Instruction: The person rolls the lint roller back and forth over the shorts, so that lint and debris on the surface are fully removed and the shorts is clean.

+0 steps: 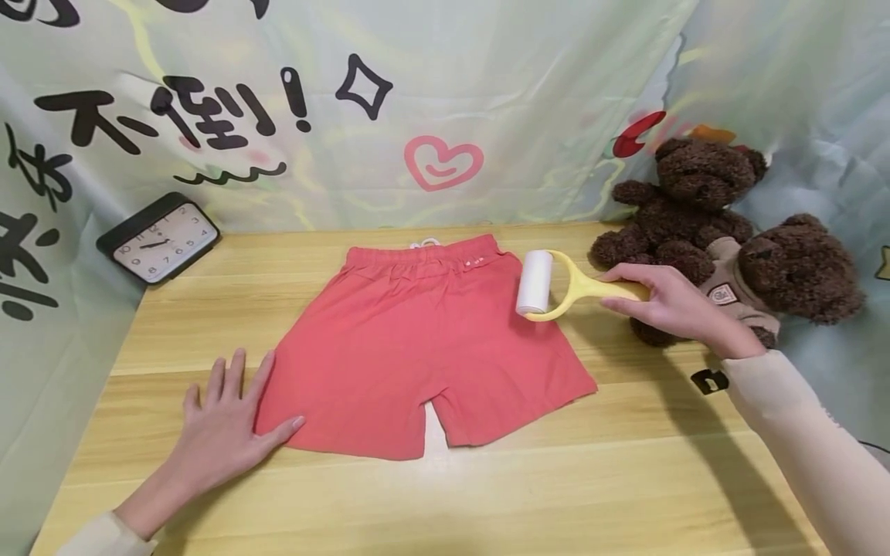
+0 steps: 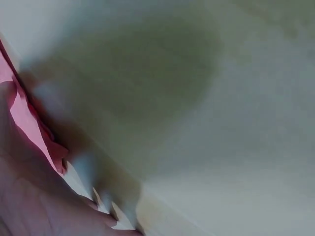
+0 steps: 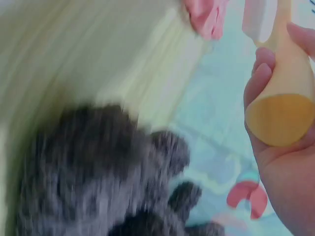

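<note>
Red shorts lie spread on the wooden table, waistband toward the back wall. My left hand rests with spread fingers at the lower left leg of the shorts, its thumb and index finger touching the cloth. In my right hand I grip the yellow handle of a lint roller. Its white roll is over the right edge of the shorts near the waistband; whether it touches the fabric I cannot tell. The right wrist view shows fingers and thumb around the handle.
Two brown teddy bears sit at the back right, close by my right forearm; one wears a beige shirt. A black-framed clock stands at the back left. Printed cloth hangs behind the table.
</note>
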A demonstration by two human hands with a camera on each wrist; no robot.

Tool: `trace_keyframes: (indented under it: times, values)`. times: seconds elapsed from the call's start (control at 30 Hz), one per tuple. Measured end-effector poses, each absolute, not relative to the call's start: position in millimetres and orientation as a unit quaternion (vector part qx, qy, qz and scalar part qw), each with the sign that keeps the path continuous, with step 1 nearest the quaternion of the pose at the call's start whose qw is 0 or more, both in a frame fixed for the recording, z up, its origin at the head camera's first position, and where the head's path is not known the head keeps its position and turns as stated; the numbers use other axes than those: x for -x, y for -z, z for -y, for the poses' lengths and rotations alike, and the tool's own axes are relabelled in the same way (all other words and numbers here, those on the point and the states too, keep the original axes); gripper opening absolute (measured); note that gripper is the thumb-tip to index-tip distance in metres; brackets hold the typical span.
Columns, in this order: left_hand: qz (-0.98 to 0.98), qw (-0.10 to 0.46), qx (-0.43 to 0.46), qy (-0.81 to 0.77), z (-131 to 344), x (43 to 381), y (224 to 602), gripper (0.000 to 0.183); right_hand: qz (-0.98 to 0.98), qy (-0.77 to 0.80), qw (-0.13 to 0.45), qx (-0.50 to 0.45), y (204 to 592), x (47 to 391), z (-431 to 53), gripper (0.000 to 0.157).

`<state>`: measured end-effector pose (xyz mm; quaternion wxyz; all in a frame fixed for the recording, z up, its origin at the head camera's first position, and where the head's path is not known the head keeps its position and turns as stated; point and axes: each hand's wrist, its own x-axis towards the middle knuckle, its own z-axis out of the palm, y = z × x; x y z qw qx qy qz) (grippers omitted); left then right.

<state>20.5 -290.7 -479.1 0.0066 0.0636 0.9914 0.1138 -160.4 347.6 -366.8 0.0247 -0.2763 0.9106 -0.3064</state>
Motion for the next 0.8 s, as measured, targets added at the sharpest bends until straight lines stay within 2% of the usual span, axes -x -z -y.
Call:
trace_keyframes:
  times: [0.27, 0.47, 0.63, 0.8]
  values:
    - [-0.989, -0.026, -0.068, -0.128, 291, -34, 483, 0.110, -0.888, 0.365, 0.011, 0.280, 384, 149, -300, 0.030]
    - [-0.987, -0.031, -0.071, -0.143, 296, -45, 490, 0.101, -0.874, 0.407, 0.047, 0.263, 394, 137, -247, 0.024]
    - [-0.986, -0.034, -0.081, -0.145, 303, -49, 497, 0.093, -0.865, 0.407, 0.057, 0.288, 396, 129, -201, 0.021]
    - [-0.985, -0.053, -0.086, -0.142, 306, -55, 504, 0.092, -0.850, 0.407, 0.067, 0.328, 395, 119, -154, 0.027]
